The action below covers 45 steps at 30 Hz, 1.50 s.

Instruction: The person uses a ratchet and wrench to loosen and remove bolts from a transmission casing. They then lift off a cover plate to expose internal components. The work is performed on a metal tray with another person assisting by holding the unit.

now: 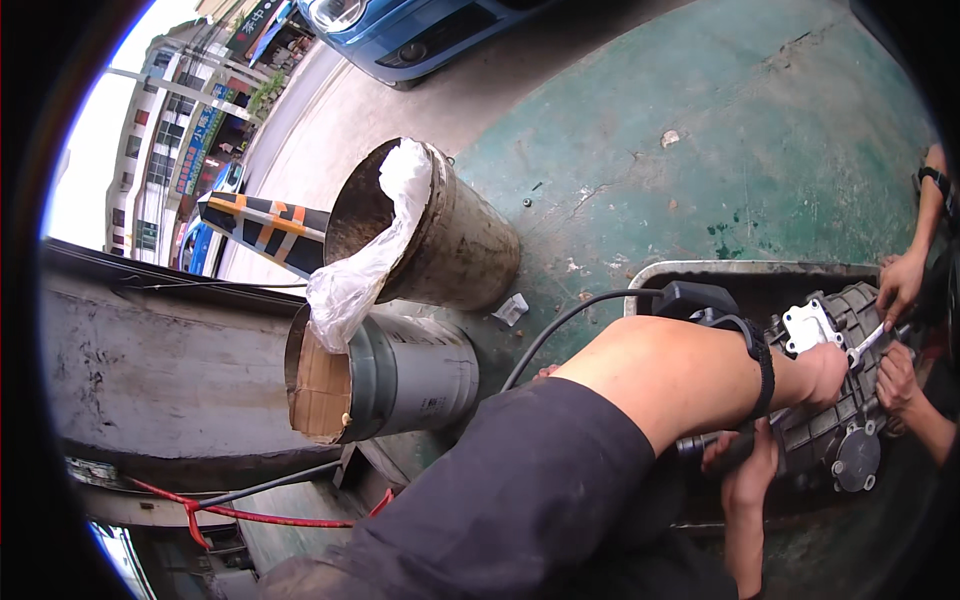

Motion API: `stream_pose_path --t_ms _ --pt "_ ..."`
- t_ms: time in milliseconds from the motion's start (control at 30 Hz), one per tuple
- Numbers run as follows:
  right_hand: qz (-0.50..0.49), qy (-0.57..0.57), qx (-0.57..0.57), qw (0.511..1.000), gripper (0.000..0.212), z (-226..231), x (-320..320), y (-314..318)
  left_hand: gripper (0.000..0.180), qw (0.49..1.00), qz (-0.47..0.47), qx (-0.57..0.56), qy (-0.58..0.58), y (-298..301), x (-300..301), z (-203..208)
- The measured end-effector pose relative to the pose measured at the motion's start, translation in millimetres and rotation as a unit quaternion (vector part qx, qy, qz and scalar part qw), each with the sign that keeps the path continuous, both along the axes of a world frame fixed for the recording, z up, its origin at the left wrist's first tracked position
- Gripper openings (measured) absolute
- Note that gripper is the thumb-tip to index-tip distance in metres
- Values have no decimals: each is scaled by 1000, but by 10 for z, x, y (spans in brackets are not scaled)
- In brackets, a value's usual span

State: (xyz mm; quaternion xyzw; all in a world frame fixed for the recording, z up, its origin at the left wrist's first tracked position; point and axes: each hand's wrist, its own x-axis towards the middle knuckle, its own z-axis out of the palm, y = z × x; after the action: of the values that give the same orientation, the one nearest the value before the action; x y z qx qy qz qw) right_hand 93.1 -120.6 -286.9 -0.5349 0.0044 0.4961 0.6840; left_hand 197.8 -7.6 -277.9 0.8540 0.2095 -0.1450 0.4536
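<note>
My left arm, in a short black sleeve, crosses from the lower left. My left hand (825, 374) is closed over a grey metal gearbox housing (800, 432); what its fingers hold is hidden. Below it, my right hand (752, 470) curls round a dark rounded piece (735, 452) beside the housing. A co-worker's upper hand (902, 283) holds a silver wrench (868, 343), whose end sits close to my left knuckles. The co-worker's lower hand (897, 377) rests against the housing's right side. A pale flat flange plate (808, 326) shows behind my left hand.
The housing lies in a dark tray with a pale rim (740, 268). A black box (695, 297) with a cable (570, 320) is by my left wrist strap. Two buckets, one rusty (465, 235), one grey (425, 370), stand left; a plastic bag (345, 290) drapes over them. A blue car (430, 40) is behind.
</note>
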Motion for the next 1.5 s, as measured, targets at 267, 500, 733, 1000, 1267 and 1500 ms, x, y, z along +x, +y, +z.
stream_pose_path --t_ms 267,500,733,1000,1267,1500 --pt "14 19 65 998 34 -198 40 -339 24 999 -24 15 -15 14 58 6" --pt "-125 73 70 987 47 -326 -177 477 23 975 -181 105 -74 166 7 5" --pt "19 13 -5 1000 29 341 216 -557 21 987 125 -71 66 -50 -32 229" --pt "-64 -55 21 996 22 71 -153 727 25 934 -311 159 -78 346 -74 349" --pt "88 82 4 993 23 374 258 -498 19 989 -57 19 137 110 -58 524" --pt "-180 -45 65 981 30 7 -130 1002 21 876 -372 249 -177 403 -70 271"
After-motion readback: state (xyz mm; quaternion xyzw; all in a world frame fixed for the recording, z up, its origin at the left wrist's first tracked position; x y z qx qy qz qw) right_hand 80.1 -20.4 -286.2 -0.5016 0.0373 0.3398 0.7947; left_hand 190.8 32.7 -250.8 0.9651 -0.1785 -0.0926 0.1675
